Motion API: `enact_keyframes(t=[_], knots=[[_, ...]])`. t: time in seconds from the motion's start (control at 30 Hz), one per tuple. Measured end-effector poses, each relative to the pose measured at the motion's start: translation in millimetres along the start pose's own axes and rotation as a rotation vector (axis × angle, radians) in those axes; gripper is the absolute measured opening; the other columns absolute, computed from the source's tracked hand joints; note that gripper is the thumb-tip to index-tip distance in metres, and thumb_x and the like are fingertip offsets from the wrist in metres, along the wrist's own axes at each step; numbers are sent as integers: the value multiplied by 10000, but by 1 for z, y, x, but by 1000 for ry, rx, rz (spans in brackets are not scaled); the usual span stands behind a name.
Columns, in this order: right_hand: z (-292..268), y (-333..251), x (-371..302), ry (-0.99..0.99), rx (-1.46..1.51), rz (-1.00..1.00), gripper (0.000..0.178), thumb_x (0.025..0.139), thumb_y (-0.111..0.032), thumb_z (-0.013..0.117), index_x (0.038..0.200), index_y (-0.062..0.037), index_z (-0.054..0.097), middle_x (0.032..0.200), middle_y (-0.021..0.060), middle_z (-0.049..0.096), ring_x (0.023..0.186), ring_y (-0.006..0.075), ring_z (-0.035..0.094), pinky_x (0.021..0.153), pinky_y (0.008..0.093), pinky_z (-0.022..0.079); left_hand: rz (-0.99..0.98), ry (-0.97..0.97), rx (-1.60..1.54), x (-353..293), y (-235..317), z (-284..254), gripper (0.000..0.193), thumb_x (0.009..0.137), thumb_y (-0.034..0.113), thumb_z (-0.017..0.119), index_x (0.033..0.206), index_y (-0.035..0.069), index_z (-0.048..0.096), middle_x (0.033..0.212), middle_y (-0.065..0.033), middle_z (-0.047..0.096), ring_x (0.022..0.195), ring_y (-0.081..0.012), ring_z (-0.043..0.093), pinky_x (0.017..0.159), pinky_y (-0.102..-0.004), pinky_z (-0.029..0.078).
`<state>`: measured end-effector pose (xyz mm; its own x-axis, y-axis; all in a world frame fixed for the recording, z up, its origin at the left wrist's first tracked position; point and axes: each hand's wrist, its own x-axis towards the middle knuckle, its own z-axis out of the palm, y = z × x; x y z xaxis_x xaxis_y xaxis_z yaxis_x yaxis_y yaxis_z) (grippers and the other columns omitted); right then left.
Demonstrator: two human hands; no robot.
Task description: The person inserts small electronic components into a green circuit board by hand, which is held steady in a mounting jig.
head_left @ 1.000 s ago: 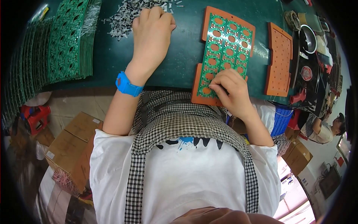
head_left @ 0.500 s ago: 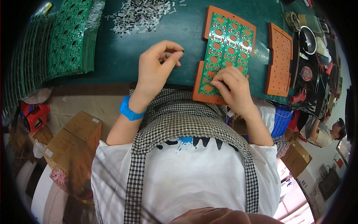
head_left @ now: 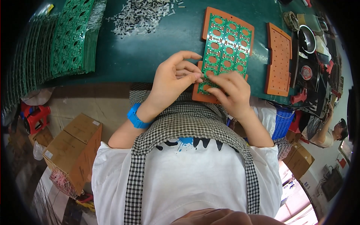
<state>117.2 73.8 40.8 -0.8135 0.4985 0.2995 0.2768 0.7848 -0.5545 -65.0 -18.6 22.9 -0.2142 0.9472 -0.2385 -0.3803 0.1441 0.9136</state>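
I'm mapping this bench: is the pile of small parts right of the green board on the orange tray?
No, the pile of small parts lies on the table left of that green board.

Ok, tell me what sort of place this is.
Probably an electronics assembly workshop: stacked green circuit boards, a loose pile of small parts and an orange fixture holding a board panel sit on one worktable.

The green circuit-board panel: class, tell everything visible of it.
The flat, green, rectangular circuit-board panel has three columns of oval openings, orange showing through, and shiny silver patches. It lies on the notched orange tray. The bare left hand and bare right hand are at its near end; contact is unclear.
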Motion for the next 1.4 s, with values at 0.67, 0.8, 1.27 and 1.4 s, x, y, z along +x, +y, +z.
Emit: enact_keyframes(t=[0.67, 0.8, 1.27, 1.4], knots=[[-31, 23, -7, -199, 173, 171, 100, 766, 25, 638, 825, -21, 572, 831, 104, 564, 825, 294, 570, 725, 369, 469, 356, 621, 1166, 46, 10, -68, 174, 784, 157, 721, 916, 61, 659, 930, -72, 583, 881, -274, 560, 750, -391, 443], [-28, 24, -8, -174, 150, 158, 97, 767, 19, 640, 820, -20, 570, 834, 99, 564, 813, 289, 569, 717, 370, 467, 566, 676, 1285, 47, 11, -64, 105, 796, 116, 702, 857, 44, 656, 823, -65, 586, 796, -259, 565, 696, -371, 452], [-26, 24, -11, -177, 102, 134, 120, 773, -8, 653, 847, -27, 561, 846, 94, 554, 811, 283, 557, 700, 366, 462, 275, 310, 302, 29, 5, -19, 85, 887, 47, 627, 935, -23, 632, 804, -59, 651, 701, -103, 630, 645, -218, 507], [-21, 23, -15, -118, 40, 104, 122, 765, -13, 661, 840, -35, 567, 846, 89, 563, 803, 275, 561, 689, 362, 461, 171, 197, 164, 20, 2, -8, 95, 893, 35, 611, 950, -40, 626, 808, -46, 632, 698, -83, 605, 636, -207, 502]])
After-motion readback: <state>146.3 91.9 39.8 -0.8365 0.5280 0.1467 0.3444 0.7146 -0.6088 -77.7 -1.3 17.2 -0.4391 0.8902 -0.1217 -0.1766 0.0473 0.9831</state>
